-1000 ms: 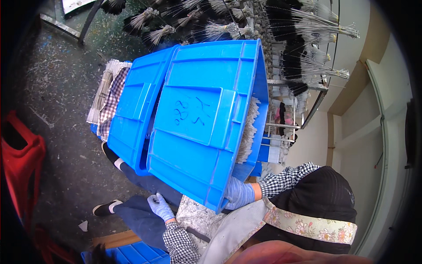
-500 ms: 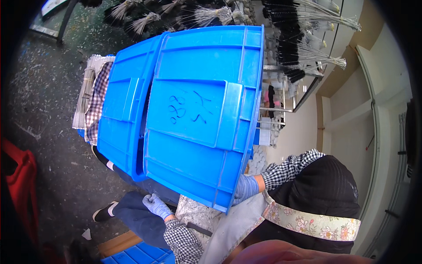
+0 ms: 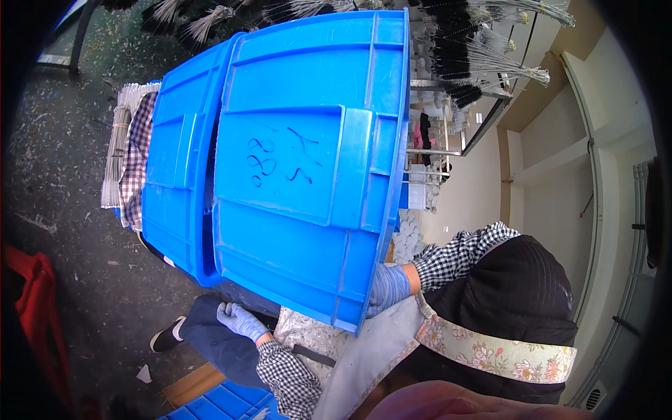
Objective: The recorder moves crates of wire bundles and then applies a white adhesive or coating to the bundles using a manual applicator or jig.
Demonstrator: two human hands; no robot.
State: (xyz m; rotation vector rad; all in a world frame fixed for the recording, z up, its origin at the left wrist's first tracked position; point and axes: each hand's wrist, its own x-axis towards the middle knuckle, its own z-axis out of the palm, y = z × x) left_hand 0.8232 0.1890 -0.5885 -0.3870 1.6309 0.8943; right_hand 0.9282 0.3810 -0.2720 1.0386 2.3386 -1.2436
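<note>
My left hand (image 3: 241, 320), in a grey-blue knit glove with a checked cuff, hangs beside the navy trouser leg (image 3: 210, 343). Its fingers are curled in, and anything between them is too small to make out. My right hand (image 3: 390, 288), gloved alike, reaches behind the lower right edge of a large blue plastic crate (image 3: 294, 77). That edge hides its fingers, so I cannot tell their grip or whether they touch the crate. The big crate bears dark handwritten marks. A second blue crate (image 3: 192, 84) lies against its left side, with a dark gap between them.
Left of the crates are a bundle of thin pale rods (image 3: 115, 154) and checked cloth (image 3: 136, 154). Wire-stemmed black brushes (image 3: 462, 63) hang over a metal rack (image 3: 483, 129) at the upper right. Red fabric (image 3: 35, 301) is at far left, another blue crate (image 3: 217, 404) at the bottom.
Both crates, the rods and the rack appear farther left and higher in the view. My left hand is slightly farther left, its fingers still curled. My right hand stays at the crate's edge.
</note>
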